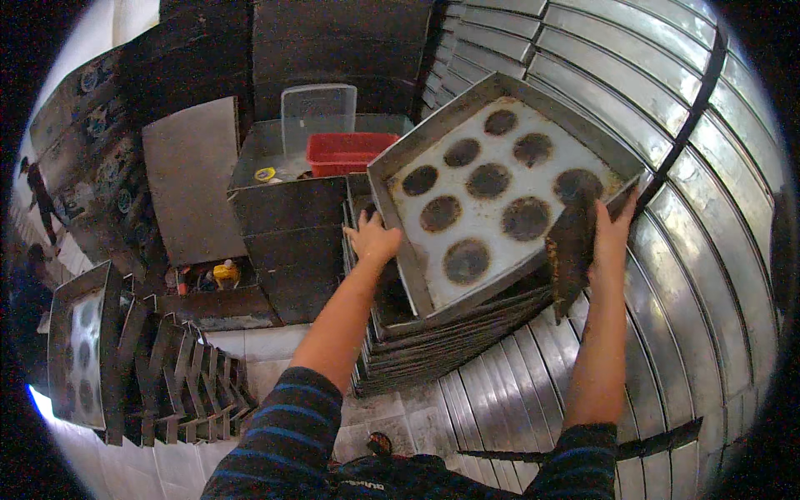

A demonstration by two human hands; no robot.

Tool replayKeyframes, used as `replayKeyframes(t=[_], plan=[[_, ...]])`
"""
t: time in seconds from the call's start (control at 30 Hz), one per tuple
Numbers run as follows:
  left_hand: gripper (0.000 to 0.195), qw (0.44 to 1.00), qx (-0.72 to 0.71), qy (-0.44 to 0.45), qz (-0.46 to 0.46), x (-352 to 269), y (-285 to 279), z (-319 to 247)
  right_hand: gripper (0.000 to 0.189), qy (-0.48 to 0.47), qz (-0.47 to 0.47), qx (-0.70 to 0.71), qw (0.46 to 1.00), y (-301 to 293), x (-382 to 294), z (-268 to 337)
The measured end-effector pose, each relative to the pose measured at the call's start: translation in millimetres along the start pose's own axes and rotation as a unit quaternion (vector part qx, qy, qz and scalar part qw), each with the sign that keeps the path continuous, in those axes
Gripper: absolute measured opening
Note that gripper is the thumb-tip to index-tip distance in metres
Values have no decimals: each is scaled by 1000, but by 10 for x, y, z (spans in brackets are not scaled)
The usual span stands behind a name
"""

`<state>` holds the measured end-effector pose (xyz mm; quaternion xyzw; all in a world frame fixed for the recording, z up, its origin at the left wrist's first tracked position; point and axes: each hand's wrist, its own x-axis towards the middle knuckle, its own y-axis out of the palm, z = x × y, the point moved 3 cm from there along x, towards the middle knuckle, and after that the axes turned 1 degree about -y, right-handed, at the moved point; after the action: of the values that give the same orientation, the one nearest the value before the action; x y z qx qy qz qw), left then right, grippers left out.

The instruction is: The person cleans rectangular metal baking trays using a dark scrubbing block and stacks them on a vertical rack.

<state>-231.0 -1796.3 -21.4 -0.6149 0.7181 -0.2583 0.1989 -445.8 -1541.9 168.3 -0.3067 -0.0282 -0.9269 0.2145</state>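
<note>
A square metal tray (pixel 437 184) with raised sides and several round dark spots on its pale base lies tilted over a tall stack of dark metal trays (pixel 456 337). My left hand (pixel 375 240) is at its left side, fingers spread, with the thumb close to the rim; whether it touches is unclear. My right hand (pixel 609 234) grips a dark, rough-edged cloth or pad (pixel 572 262) at the tray's right corner. The cloth covers part of the tray's near right side and hides some of the fingers.
Another pile of metal trays (pixel 81 350) stands at the left. A red plastic basket (pixel 350 153) and a clear plastic container (pixel 319 119) sit on a metal cabinet ahead. Large shiny metal panels (pixel 675 262) line the right. A person (pixel 44 200) is far left.
</note>
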Motion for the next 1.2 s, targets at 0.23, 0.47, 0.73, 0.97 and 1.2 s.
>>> replayKeyframes(t=[0.23, 0.47, 0.73, 0.97, 1.2], plan=[[58, 997, 2, 65, 52, 293, 77, 192, 84, -50, -13, -33, 998, 127, -79, -300], [84, 985, -75, 128, -84, 220, -61, 506, 91, -6, -7, -155, 988, 132, -267, -748], [81, 978, -136, 139, 78, 458, 15, 745, 99, 232, 80, -332, 911, -127, -808, -1477], [67, 940, -304, 60, 144, 288, -112, 800, 92, 282, 278, -207, 895, -240, -1060, -1595], [54, 941, -288, -60, 166, -1495, -647, 2377, 100, 511, 436, -307, 674, -1013, -2795, -2394]])
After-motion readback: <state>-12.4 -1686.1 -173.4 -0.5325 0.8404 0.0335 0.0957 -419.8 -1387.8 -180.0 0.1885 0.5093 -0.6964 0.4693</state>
